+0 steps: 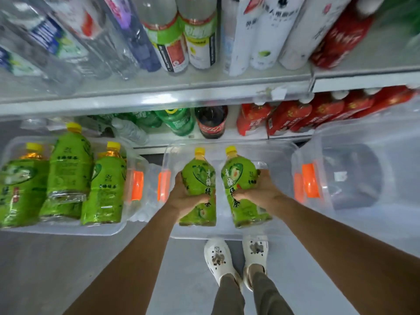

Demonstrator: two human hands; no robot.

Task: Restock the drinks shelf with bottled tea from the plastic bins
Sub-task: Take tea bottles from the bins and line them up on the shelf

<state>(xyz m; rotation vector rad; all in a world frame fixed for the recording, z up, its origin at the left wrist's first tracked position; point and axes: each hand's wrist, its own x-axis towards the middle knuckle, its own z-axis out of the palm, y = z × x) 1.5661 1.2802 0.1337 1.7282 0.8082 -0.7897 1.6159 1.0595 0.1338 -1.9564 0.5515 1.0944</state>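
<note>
Hands grip one tea bottle each: left hand [185,198] the left bottle [198,189], right hand [259,192] the right bottle [244,189], inside the middle bin [279,151]. Better to lift both straight up, clear of the rim, before turning to the shelf [159,98].

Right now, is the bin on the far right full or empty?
Empty, as far as shows: through the right bin's clear walls only bare plastic appears, no bottles. The left bin holds several green tea bottles.

You get one view only: head cam, wide-angle, looking steeply down and forward. Shelf [159,98] sits far at the top, bins [227,233] mid-frame close below, floor [56,269] and your shoes [218,258] nearest.
</note>
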